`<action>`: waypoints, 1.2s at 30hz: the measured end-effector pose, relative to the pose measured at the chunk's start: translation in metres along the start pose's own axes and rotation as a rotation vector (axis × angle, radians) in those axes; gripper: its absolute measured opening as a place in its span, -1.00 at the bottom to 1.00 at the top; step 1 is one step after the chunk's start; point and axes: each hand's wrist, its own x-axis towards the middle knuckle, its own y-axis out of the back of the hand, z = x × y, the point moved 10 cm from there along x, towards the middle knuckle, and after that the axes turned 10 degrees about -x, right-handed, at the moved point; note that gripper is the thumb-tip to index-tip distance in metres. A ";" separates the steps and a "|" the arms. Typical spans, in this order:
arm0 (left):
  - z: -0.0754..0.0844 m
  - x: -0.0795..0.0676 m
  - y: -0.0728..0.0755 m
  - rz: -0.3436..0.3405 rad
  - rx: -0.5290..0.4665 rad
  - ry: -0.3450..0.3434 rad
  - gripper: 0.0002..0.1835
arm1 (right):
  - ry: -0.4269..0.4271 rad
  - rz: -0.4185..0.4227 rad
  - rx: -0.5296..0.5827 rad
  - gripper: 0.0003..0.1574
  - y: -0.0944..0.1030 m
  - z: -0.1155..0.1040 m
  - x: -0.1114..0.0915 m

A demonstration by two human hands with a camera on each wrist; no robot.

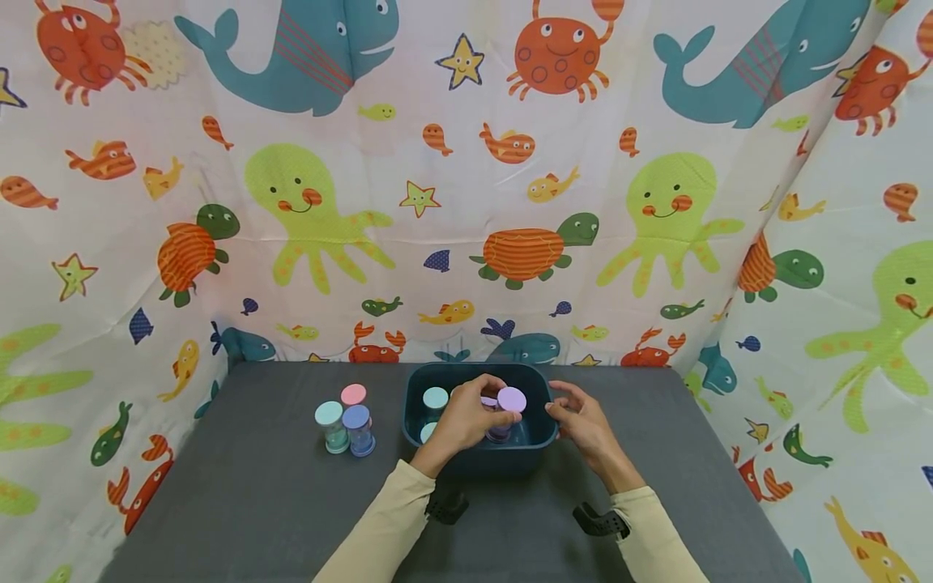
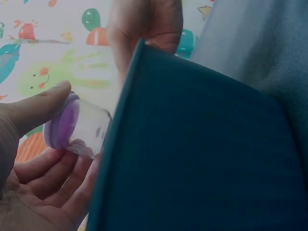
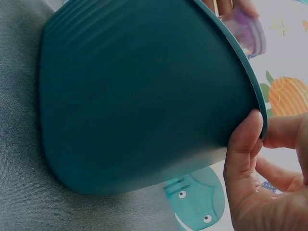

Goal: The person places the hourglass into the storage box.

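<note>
A clear jar with a purple lid (image 1: 512, 399) is held by my left hand (image 1: 470, 417) over the dark teal bin (image 1: 496, 463). In the left wrist view the thumb presses on the purple lid (image 2: 62, 122), and the fingers curl under the jar's clear side. My right hand (image 1: 586, 425) pinches the bin's right rim between thumb and fingers, as the right wrist view also shows on the bin wall (image 3: 134, 106). Inside the bin stand mint-lidded jars (image 1: 435, 397). Part of another purple lid (image 1: 487, 401) shows behind the left fingers; the rest is hidden.
Left of the bin, a mint-lidded jar (image 1: 330, 417), a pink-lidded jar (image 1: 353, 394) and a blue-lidded jar (image 1: 357, 421) stand close together on the grey table (image 1: 255, 486). A sea-animal curtain (image 1: 452, 243) hangs behind the table and along its sides.
</note>
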 end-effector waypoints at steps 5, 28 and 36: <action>-0.011 0.004 -0.008 -0.056 0.072 0.047 -0.52 | 0.001 -0.003 0.002 -0.43 0.000 0.000 0.000; -0.030 0.016 -0.051 -0.394 0.294 0.018 -0.63 | 0.001 -0.026 0.012 -0.44 -0.001 0.001 -0.001; -0.037 0.019 -0.054 -0.401 0.321 0.082 -0.66 | 0.006 -0.023 0.022 -0.42 -0.002 0.001 -0.002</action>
